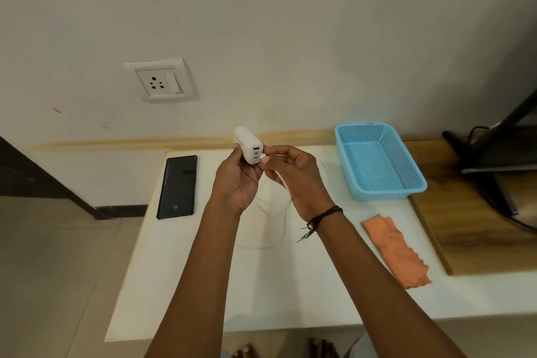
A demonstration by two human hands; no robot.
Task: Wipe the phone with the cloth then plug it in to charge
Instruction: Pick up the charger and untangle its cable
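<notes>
Flanking hands: phone L, basket R.

We hold both arms stretched forward, the forearms bare and rising from the lower edge of the view toward the middle, where the two hands meet. Our left hand is turned with the palm toward the right, its fingers closed around a white charger block that stands out above the grip. Our right hand is just beside it, thumb and forefinger pinched on a white cable plug at the face of the block; the cable hangs below this grip. A dark thread band sits on our right wrist.
</notes>
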